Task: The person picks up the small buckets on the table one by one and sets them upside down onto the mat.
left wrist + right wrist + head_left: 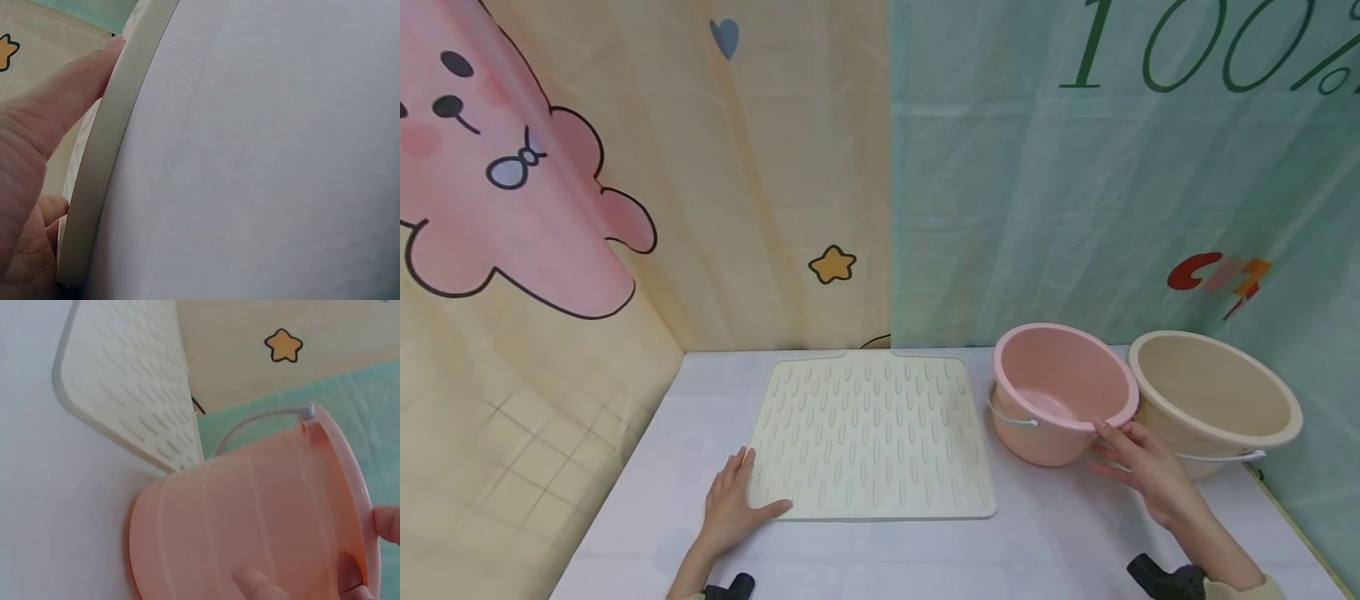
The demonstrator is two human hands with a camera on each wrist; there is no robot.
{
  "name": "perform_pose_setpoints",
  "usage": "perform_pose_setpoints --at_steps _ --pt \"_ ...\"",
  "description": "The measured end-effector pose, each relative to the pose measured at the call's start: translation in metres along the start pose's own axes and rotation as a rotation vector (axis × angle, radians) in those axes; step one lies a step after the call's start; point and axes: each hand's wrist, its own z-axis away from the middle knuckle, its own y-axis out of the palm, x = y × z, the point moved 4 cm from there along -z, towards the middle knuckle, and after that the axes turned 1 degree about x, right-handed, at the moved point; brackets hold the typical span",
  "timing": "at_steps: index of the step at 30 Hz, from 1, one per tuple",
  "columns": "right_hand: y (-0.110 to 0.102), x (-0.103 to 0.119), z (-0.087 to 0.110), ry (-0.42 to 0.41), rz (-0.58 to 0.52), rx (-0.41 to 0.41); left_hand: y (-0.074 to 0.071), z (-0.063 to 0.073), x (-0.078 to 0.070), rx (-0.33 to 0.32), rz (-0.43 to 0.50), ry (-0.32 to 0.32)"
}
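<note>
Fingers [255,585] of my right hand [1157,479] pinch the rim of the pink bucket [1037,446], which stands just to the right of the ridged mat [872,442]. Those of my left hand [730,504] are extended and spread, touching the mat at its left edge and near-left corner.

Obscured items: the beige bucket [1217,383], farther right of the mat, is partly covered by the pink rim and my right hand; whether the two buckets touch cannot be determined. Dark wrist units [733,587] on both arms, nearer than the mat, are cut off by the lower border.

Head view only: both bucket interiors and the beige bucket's pale handle [1221,457]. Left wrist view: the mat's edge in profile, with my thumb along it and the other fingers mostly hidden behind it. Right wrist view: my thumb on the rim, one finger beneath it, and the bucket handle [262,415] attached on the mat side.

Surface: a pale tabletop [925,558] extends nearer than the mat. Behind the mat hang a cream sheet [775,167] with a star print and a green sheet [1000,208] with a cropped "100%". A dark cord [876,340] shows at the mat's far edge.
</note>
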Motion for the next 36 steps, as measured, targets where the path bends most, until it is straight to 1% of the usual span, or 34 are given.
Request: perform_pose_setpoints --at_steps 5,11,14,16,18,21,23,25,28,30,33,36 --pt "0.002 0.002 0.0 0.003 -0.114 0.006 0.0 0.0 -0.001 0.0 0.003 -0.008" --pt "0.001 -0.003 -0.001 0.059 -0.149 -0.029 -0.001 0.001 -0.001 -0.005 0.0 -0.003" --pt "0.0 -0.011 -0.006 0.027 -0.256 -0.067 -0.002 0.001 -0.002 -0.01 -0.003 0.001" --pt "-0.001 -0.018 -0.01 -0.027 -0.307 -0.101 -0.002 0.001 -0.003 -0.011 -0.005 0.005" --pt "-0.002 -0.026 -0.015 -0.081 -0.377 -0.153 -0.002 0.0 -0.003 -0.01 -0.007 0.007" --pt "0.0 -0.028 -0.017 -0.103 -0.371 -0.201 -0.001 0.0 -0.003 -0.012 -0.009 0.008" --pt "0.002 -0.026 -0.015 -0.102 -0.402 -0.215 0.0 0.0 -0.002 -0.012 -0.007 0.007" --pt "0.006 -0.019 -0.011 -0.091 -0.404 -0.194 0.001 0.0 -0.002 -0.012 -0.008 0.007" --pt "0.009 -0.011 -0.006 -0.11 -0.467 -0.158 0.002 0.0 0.0 -0.015 -0.013 0.01" --pt "0.011 -0.008 -0.003 -0.127 -0.472 -0.13 0.002 -0.001 0.0 -0.018 -0.023 0.012" --pt "0.013 -0.005 -0.002 -0.158 -0.45 -0.092 0.002 -0.001 0.001 -0.025 -0.039 0.008" --pt "0.014 -0.003 -0.003 -0.182 -0.407 -0.068 0.003 -0.001 0.002 -0.032 -0.035 0.004"
